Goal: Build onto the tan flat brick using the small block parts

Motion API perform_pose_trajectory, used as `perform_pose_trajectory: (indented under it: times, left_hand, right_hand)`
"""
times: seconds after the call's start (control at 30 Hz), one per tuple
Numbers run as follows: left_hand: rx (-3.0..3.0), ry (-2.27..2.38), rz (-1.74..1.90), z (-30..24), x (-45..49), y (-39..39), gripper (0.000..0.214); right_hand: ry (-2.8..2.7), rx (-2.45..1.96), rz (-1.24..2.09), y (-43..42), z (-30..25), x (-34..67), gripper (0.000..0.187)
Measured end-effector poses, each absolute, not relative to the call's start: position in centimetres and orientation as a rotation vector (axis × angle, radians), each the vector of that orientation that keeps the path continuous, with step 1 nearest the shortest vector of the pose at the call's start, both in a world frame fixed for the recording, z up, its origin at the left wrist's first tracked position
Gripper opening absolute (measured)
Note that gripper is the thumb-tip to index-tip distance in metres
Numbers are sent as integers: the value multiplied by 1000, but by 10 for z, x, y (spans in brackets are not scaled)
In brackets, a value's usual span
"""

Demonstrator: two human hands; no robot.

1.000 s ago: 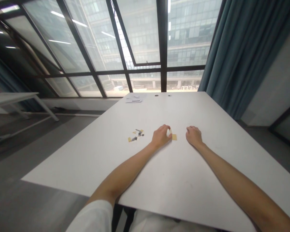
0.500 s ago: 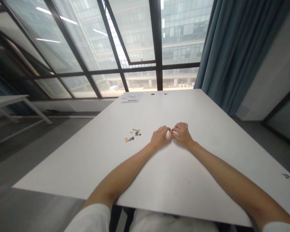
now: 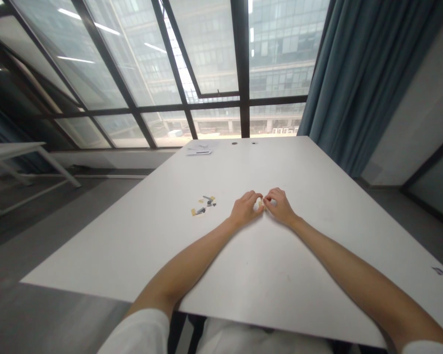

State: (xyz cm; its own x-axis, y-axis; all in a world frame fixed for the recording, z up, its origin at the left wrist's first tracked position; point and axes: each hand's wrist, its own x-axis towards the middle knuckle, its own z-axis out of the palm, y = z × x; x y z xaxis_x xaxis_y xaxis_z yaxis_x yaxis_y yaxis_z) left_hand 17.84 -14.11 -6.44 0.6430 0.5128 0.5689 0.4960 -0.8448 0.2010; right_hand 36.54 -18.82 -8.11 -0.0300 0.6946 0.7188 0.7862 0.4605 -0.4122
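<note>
Just above the white table [image 3: 133, 246], my two hands meet at the fingertips. Between them is a small yellowish piece [image 3: 260, 203], too small and too covered by fingers to name. My left hand [image 3: 244, 207] is closed in a pinch on this piece, thumb and forefinger curved around it. My right hand [image 3: 279, 204] is also pinched at the piece's right side; what its fingertips grip is hidden. To the left of my hands lies a loose group of small yellow and dark grey pieces [image 3: 204, 205].
Papers [image 3: 199, 150] lie at the table's far left corner. Two small round fittings sit near the far edge, one of them dark [image 3: 234, 143]. A small dark mark [image 3: 437, 271] is at the right edge. Windows and a blue curtain [image 3: 350, 88] stand beyond.
My right hand's fingers have shifted slightly and a little more of the yellowish piece shows. My left hand stays nearly in place. The loose pieces have not moved.
</note>
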Motion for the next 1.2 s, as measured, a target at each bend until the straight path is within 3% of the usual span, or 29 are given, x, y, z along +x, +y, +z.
perform_pose_trajectory:
  times: [0.37,0.5,0.87,1.2]
  left_hand:
    - [2812,800,1018,-65,175,-135,25]
    - [2784,839,1032,-68,174,-133,27]
    - [2739,878,1020,-66,173,-133,28]
    - [2733,847,1011,-67,171,-132,29]
  right_hand:
    - [-1774,-1255,-16,-186,-84,370,24]
    - [-1787,-1294,-127,-190,-82,373,18]
    - [-1975,-1274,-269,-195,-78,376,33]
    - [-2017,-1270,-325,-193,-77,380,27]
